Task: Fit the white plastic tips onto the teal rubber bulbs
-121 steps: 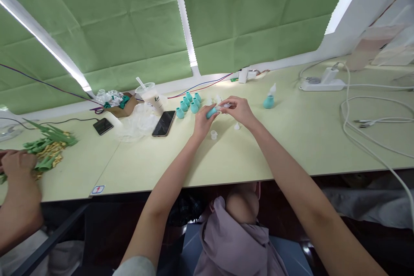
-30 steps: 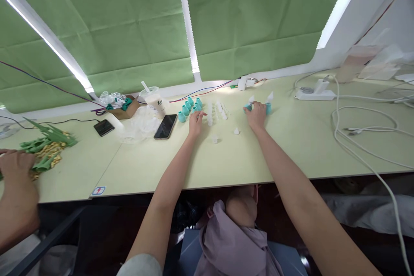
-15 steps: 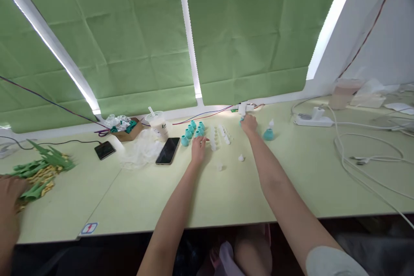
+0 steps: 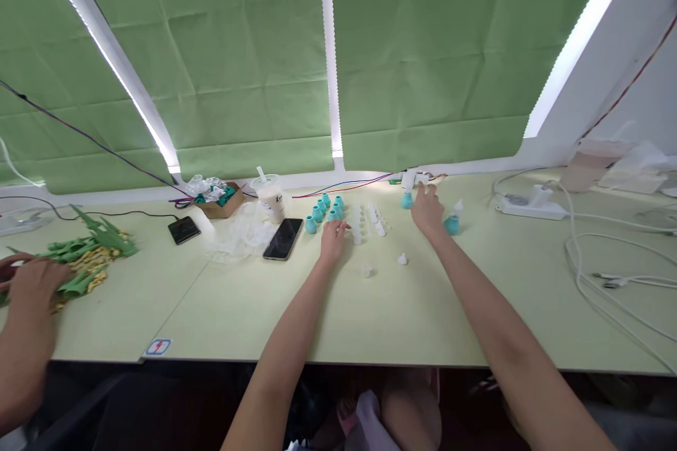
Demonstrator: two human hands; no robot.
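Note:
My left hand (image 4: pixel 333 241) rests on the table, fingers loosely apart, just in front of a cluster of small teal rubber bulbs (image 4: pixel 318 213). To its right lie rows of small white plastic pieces (image 4: pixel 357 225) and more white tips (image 4: pixel 377 218). With fingers spread and nothing visible in them, my right hand (image 4: pixel 427 210) is beside a teal bulb (image 4: pixel 407 201) that stands upright with a white top. Another teal bulb (image 4: pixel 451 225) with a white nozzle stands right of that hand. Two loose white tips, one (image 4: pixel 403 259) and another (image 4: pixel 368 270), lie nearer me.
A phone (image 4: pixel 283 239), clear plastic bag (image 4: pixel 238 234), drink cup (image 4: pixel 271 199) and cardboard box (image 4: pixel 222 206) are left of the bulbs. Further left, another person's hand (image 4: pixel 34 285) is at green and yellow pieces (image 4: pixel 98 246). A power strip (image 4: pixel 533 207) and white cables (image 4: pixel 579 261) lie right.
My right hand has let go of the teal bulb at the back, which now stands upright, and has drawn away to its right. My left hand stays by the bulbs. The view has shifted slightly.

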